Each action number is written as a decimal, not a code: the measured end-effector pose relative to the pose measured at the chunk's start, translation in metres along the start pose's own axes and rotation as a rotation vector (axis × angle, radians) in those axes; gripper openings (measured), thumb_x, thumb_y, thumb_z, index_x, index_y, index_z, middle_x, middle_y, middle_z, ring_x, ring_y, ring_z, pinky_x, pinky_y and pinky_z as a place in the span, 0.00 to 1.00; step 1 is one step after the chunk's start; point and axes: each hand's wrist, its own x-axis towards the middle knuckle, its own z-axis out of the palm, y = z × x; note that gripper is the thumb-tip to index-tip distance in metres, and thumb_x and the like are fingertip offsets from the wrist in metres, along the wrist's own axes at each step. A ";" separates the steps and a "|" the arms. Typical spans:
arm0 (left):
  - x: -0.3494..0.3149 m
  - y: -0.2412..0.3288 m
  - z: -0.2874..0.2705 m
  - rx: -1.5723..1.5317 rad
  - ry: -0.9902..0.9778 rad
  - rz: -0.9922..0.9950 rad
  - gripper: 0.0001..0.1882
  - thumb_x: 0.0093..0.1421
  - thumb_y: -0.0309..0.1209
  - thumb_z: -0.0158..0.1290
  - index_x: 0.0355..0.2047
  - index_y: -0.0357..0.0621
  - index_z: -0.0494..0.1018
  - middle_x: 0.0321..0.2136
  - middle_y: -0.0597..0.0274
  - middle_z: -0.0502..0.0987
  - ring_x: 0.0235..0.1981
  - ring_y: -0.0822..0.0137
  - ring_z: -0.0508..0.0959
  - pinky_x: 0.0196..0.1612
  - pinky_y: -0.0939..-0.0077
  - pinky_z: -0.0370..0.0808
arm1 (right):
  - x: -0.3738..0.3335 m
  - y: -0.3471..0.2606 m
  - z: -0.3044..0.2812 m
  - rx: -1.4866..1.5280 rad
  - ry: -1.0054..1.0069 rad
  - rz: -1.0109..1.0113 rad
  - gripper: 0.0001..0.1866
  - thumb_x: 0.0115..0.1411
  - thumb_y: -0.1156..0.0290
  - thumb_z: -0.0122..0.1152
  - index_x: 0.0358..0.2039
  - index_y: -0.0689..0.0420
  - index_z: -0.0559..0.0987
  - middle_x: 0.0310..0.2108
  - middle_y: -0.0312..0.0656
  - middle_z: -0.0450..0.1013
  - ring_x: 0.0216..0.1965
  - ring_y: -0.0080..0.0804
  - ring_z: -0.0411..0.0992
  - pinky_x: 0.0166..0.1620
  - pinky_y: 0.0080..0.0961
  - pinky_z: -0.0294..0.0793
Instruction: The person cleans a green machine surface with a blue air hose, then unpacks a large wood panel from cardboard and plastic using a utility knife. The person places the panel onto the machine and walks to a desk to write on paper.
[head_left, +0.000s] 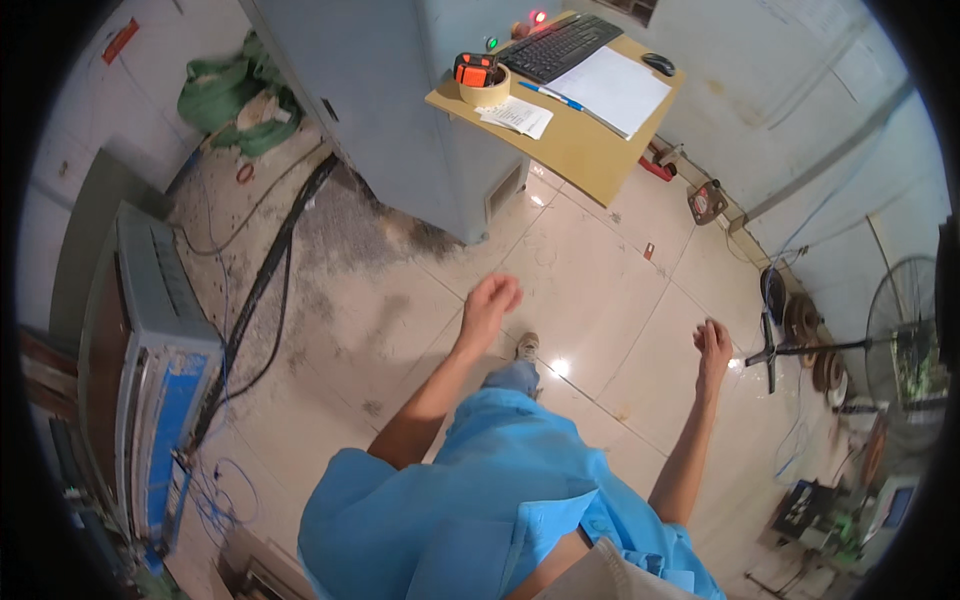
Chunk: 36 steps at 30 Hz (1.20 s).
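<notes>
My left hand [491, 303] hangs over the tiled floor in front of me, its fingers loosely curled in and no object visible in them. Out to the right, my right hand [712, 346] is also in the air with bent fingers, and nothing shows in it. Neither hand touches anything. Ahead of them a yellowish desk board [590, 168] carries a black keyboard [560, 47], white paper sheets [612, 88], a blue pen [550, 96], a black mouse [658, 64], a tape roll [486, 92] and an orange-and-black tape measure [476, 69].
A tall grey cabinet [390, 110] stands beside the desk board. Thick black cable [275, 255] runs along the floor at left, near a grey-blue machine [165, 300]. On the right stand a fan [905, 335] and a brown jug [707, 203]. Green material [225, 95] lies at the far left.
</notes>
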 end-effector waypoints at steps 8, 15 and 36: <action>0.112 0.125 0.073 -0.014 0.210 0.290 0.11 0.70 0.31 0.49 0.48 0.40 0.72 0.38 0.61 0.78 0.39 0.73 0.77 0.44 0.76 0.74 | 0.118 -0.181 0.156 -0.042 -0.538 -0.370 0.17 0.68 0.66 0.57 0.47 0.68 0.78 0.39 0.46 0.79 0.42 0.31 0.78 0.46 0.26 0.76; 0.165 0.126 0.097 0.133 0.656 0.455 0.11 0.67 0.27 0.53 0.49 0.39 0.71 0.39 0.62 0.77 0.37 0.75 0.75 0.43 0.78 0.73 | 0.204 -0.254 0.295 -0.240 -0.895 -0.843 0.15 0.63 0.67 0.60 0.47 0.62 0.79 0.45 0.51 0.78 0.43 0.46 0.78 0.48 0.34 0.76; 0.209 0.152 0.134 0.614 1.340 -0.001 0.23 0.54 0.30 0.65 0.48 0.36 0.71 0.24 0.64 0.77 0.27 0.72 0.76 0.33 0.77 0.72 | 0.266 -0.261 0.334 0.105 -1.775 -0.425 0.14 0.58 0.78 0.56 0.46 0.57 0.77 0.28 0.35 0.73 0.26 0.20 0.70 0.34 0.25 0.73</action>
